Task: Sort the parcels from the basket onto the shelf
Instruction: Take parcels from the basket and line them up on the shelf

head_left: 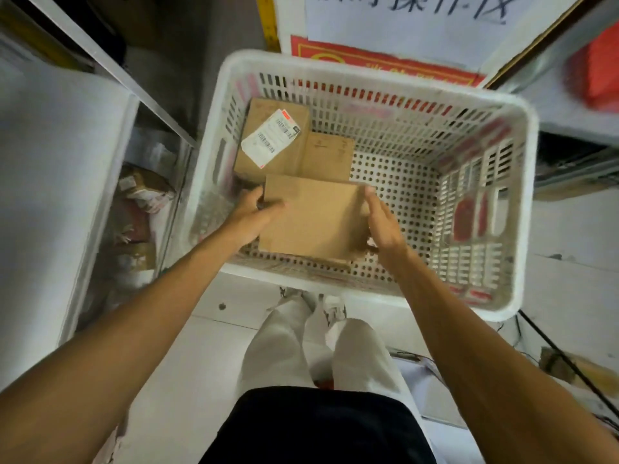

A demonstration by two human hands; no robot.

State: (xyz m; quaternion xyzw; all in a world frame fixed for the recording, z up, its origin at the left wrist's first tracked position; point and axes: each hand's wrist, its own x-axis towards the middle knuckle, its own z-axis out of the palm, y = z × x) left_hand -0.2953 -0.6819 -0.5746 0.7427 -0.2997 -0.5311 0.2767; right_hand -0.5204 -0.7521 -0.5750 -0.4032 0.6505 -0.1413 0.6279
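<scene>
left hand (pixel 251 214) grips the left edge of the plain box (pixel 311 219); right hand (pixel 382 222), fingers straight, presses its right side, inside the white basket (pixel 368 71).

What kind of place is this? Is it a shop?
Probably a parcel sorting or pickup room, not a shop: a white basket holds a plain box and a box with a shipping label, and wrapped parcels sit on the shelf at left.

A plain brown parcel (pixel 313 217) sits level in the white basket (pixel 385 298).
</scene>
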